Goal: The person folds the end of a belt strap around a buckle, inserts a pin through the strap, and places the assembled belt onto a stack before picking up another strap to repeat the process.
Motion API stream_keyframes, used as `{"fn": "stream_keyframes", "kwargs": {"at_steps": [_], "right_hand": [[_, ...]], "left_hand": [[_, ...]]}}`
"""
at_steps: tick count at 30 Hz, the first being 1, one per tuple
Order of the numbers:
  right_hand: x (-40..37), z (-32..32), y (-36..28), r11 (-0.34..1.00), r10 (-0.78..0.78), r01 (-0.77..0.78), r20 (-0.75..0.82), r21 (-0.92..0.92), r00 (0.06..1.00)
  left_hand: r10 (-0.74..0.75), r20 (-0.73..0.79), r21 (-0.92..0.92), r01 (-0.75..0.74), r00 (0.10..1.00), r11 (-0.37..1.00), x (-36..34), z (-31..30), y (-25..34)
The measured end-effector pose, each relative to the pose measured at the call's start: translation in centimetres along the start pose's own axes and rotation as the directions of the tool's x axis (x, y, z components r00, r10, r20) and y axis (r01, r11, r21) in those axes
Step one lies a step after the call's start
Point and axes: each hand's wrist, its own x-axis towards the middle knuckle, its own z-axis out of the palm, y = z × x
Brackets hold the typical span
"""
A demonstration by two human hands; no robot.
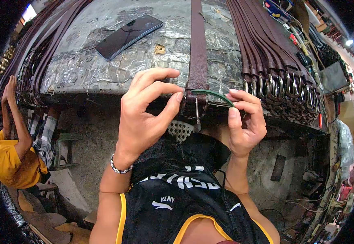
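A dark brown leather belt (198, 53) runs down the middle of the table, its metal buckle (197, 110) hanging over the front edge. My right hand (246, 118) pinches one end of a thin, curved green strip (215, 94), whose other end lies across the belt just above the buckle. Left of the buckle is my left hand (150, 107), thumb and index finger curved toward each other with a gap between them, the fingertips close to the belt. Nothing shows between those fingers.
Many brown belts with buckles (282, 87) hang over the edge at right, and more belts (43, 61) at left. A black phone (129, 36) lies on the table (83, 73). A person in yellow (16, 162) is at far left.
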Motion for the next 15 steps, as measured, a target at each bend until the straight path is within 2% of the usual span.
{"fn": "stream_keyframes", "kwargs": {"at_steps": [6,9,15], "right_hand": [[0.00,-0.04,0.11,1.000,-0.007,0.007,0.005,-0.011,1.000],[0.07,-0.09,0.05,1.000,-0.003,0.003,0.002,-0.003,1.000],[0.10,-0.08,0.01,1.000,-0.006,0.006,0.004,-0.004,1.000]], "left_hand": [[-0.023,-0.006,-0.061,0.022,1.000,0.998,0.01,-0.13,0.06],[-0.078,-0.065,-0.194,0.064,0.995,0.979,-0.36,-0.01,-0.36],[0.015,0.025,-0.137,-0.012,1.000,0.990,-0.45,-0.85,-0.67]]}}
